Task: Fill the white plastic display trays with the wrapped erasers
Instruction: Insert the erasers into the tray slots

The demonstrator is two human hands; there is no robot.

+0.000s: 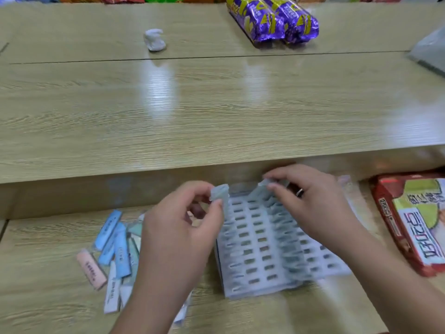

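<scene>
A white plastic display tray (pixel 260 249) with rows of slots lies tilted on the low wooden surface in front of me. My left hand (pixel 178 239) pinches its far left corner between thumb and fingers. My right hand (pixel 313 203) pinches the far edge near the right corner. A ring shows on that hand. A pile of wrapped erasers (pixel 113 251), blue, pink, white and pale green, lies to the left of the tray, partly hidden behind my left forearm. The tray is blurred.
A red snack package (pixel 414 222) lies at the right. A raised wooden tabletop (pixel 216 104) runs across behind the tray. On it sit a crumpled white wad (pixel 154 39), two purple snack packs (pixel 274 20) and a grey bag (pixel 431 51) at the right edge.
</scene>
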